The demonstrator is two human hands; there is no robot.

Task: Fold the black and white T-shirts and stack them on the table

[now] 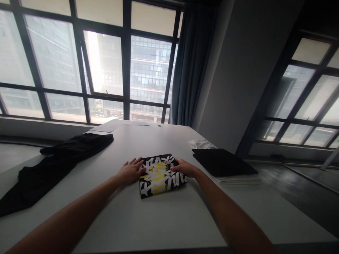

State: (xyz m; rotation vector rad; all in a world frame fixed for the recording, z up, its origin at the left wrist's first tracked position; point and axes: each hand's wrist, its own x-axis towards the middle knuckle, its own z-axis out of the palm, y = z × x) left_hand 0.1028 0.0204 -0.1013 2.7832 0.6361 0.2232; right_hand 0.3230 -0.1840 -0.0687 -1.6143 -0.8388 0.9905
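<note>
A folded black garment (159, 178), probably a T-shirt, lies on the white table with white and yellow graffiti-style lettering facing up. At its left edge, my left hand (129, 171) rests flat with the fingers spread; the thumb touches the print. My right hand (185, 168) grips the upper right edge, thumb on top, the other fingers partly hidden behind the cloth.
On the left, a long black garment (60, 158) stretches across the white table (119, 222). Folded black cloth (224, 161) sits atop folded white cloth (238, 180) at right, near a clear plastic bag (201, 144). Paper sheets (108, 126) lie at the far end.
</note>
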